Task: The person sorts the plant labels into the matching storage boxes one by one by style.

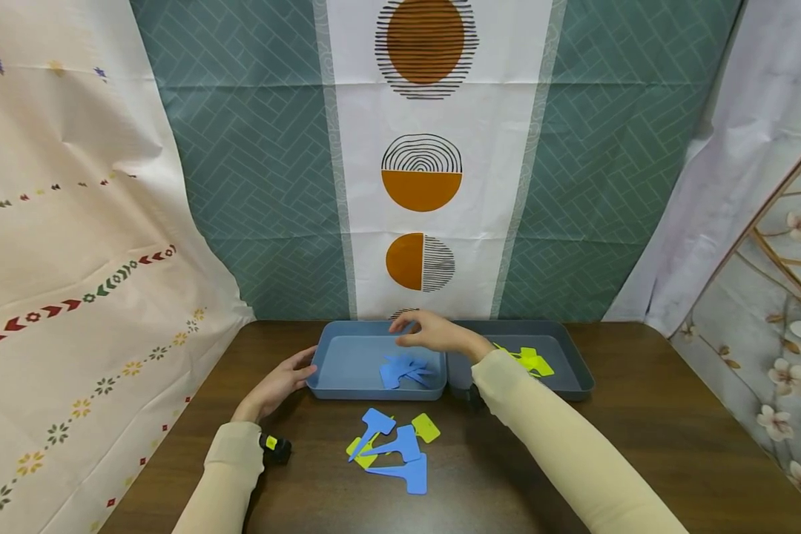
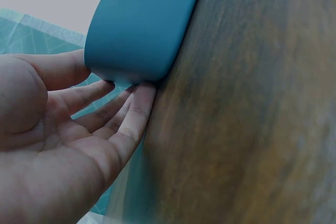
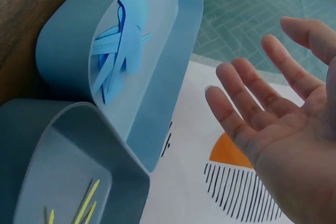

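My left hand (image 1: pixel 277 387) rests its fingertips and thumb against the left end of the blue tray (image 1: pixel 350 360); the left wrist view shows its fingers (image 2: pixel 139 103) mostly extended along the tray's corner. Above the blue tray hangs my right hand (image 1: pixel 434 331), with nothing in it and its fingers (image 3: pixel 244 98) spread loosely apart. Inside that tray lies a small heap of blue T-shaped plant labels (image 1: pixel 403 371). On the table in front, several blue plant labels (image 1: pixel 406 443) overlap with yellow-green ones (image 1: pixel 427 428).
A dark grey tray (image 1: pixel 570 367) stands against the blue tray's right side and holds yellow-green plant labels (image 1: pixel 532 362). The brown wooden table (image 1: pixel 654 415) ends at a patterned curtain (image 1: pixel 254 170) behind the trays. Other cloths hang on both sides.
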Demonstrator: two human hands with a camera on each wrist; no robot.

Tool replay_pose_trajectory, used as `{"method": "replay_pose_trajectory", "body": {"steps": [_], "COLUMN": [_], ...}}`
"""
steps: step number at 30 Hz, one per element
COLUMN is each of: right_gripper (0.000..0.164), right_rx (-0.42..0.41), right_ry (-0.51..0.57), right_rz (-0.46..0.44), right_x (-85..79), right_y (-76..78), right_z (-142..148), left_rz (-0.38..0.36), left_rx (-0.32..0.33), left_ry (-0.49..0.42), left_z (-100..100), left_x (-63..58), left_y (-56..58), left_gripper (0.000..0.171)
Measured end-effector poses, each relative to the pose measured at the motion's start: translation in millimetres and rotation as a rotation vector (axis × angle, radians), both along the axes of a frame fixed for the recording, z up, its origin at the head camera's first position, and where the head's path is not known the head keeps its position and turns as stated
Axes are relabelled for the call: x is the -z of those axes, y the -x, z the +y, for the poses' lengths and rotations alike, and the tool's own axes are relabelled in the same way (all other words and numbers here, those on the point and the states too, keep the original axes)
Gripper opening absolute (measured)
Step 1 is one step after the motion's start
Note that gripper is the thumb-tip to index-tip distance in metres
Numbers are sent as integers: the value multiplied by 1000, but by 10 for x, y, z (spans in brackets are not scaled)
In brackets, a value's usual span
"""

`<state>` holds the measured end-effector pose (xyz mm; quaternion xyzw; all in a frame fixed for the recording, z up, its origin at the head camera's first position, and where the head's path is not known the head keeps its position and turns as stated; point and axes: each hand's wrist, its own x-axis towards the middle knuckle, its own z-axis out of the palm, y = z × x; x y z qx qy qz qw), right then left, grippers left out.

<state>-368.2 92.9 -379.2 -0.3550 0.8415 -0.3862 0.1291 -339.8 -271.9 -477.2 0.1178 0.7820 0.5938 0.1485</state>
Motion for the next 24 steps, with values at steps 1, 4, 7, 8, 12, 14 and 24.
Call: {"method": "replay_pose_trajectory", "body": {"steps": [1, 4, 7, 8, 12, 14, 24], "right_gripper": [28, 26, 25, 25, 24, 24, 25], "right_rx": [-2, 0, 5, 7, 3, -7, -37], "right_ry": [9, 17, 11, 6, -5, -4, 28], "right_rz": [-6, -15, -18, -14, -1, 0, 15], "right_x": [0, -13, -27, -30, -37, -37, -17], "right_y": [-6, -31, -55, -62, -86, -96, -155], "right_z": [13, 51, 89, 101, 138, 153, 283], "left_rz": [0, 1, -1, -2, -5, -7, -21], "left_rx": [-2, -1, -2, -1, -3, -4, -4], "left_ry": [-1, 1, 3, 3, 3, 3, 7], "left_z": [2, 7, 12, 14, 10, 8, 27], "left_x": [-1, -8, -19, -24, -36, -41, -43], "left_y": [0, -5, -12, -15, -24, -25, -16], "left_gripper": [61, 61, 62, 62, 62, 62, 62]}}
